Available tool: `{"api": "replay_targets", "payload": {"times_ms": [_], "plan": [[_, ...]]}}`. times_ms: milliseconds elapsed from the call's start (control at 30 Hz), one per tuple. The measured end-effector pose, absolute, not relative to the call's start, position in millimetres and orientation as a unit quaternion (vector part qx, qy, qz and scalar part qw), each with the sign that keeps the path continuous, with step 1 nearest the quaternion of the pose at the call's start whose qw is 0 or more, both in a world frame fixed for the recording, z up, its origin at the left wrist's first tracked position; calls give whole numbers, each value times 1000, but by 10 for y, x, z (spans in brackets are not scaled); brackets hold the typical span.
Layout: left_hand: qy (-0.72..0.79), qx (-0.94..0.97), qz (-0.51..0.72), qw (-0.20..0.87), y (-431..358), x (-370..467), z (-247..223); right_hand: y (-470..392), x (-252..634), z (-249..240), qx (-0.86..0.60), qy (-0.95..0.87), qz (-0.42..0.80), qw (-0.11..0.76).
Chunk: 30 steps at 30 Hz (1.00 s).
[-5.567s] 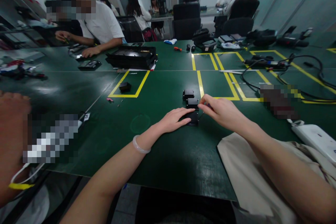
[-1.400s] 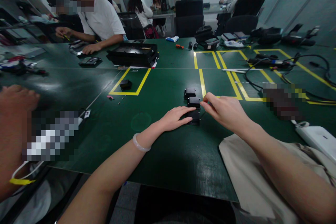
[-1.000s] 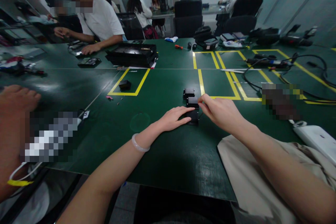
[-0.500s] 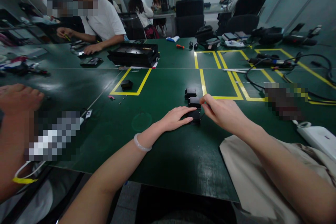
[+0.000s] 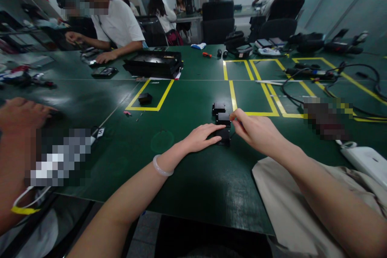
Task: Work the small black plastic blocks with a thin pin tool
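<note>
Three small black boxes stand in a row on the green table in front of me. My left hand (image 5: 202,138) reaches in from the left, fingers stretched along the far side of the nearest black box (image 5: 223,137) and thumb on its near part, holding it. The middle black box (image 5: 223,119) and the farthest black box (image 5: 218,107) sit just behind. On the right, my right hand (image 5: 249,125) is closed in a pinch beside the middle and nearest boxes. A short thin dark line shows below its fingers; what the pinch holds is hidden.
Another small black box (image 5: 145,98) lies inside yellow tape (image 5: 165,96). Beyond it are a long black tray (image 5: 154,63) and a screwdriver (image 5: 207,54). Beige cloth (image 5: 281,193) and a white device (image 5: 367,161) lie at right. A neighbour's hand (image 5: 22,115) is at left.
Both my hands stay at the boxes in almost the same pose. The view shifts slightly. At left, the neighbour's hand has moved a little to the right.
</note>
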<state>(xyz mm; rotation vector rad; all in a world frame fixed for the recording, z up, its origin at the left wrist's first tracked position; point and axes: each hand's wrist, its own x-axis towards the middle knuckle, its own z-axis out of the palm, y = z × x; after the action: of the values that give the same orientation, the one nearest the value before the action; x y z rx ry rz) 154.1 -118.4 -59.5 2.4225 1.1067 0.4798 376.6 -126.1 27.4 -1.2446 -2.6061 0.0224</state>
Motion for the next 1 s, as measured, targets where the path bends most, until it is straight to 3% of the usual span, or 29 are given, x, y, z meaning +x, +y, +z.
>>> {"api": "replay_targets", "payload": {"times_ms": [200, 433, 1000], "plan": [[401, 872, 173, 221, -1185, 1539, -598, -1239, 3778, 267, -466, -876, -56, 114], [400, 870, 177, 228, -1197, 1539, -582, -1270, 3790, 313, -428, -892, 38, 140], [402, 871, 175, 223, -1193, 1542, -594, -1274, 3793, 309, -439, -890, 25, 126]]}}
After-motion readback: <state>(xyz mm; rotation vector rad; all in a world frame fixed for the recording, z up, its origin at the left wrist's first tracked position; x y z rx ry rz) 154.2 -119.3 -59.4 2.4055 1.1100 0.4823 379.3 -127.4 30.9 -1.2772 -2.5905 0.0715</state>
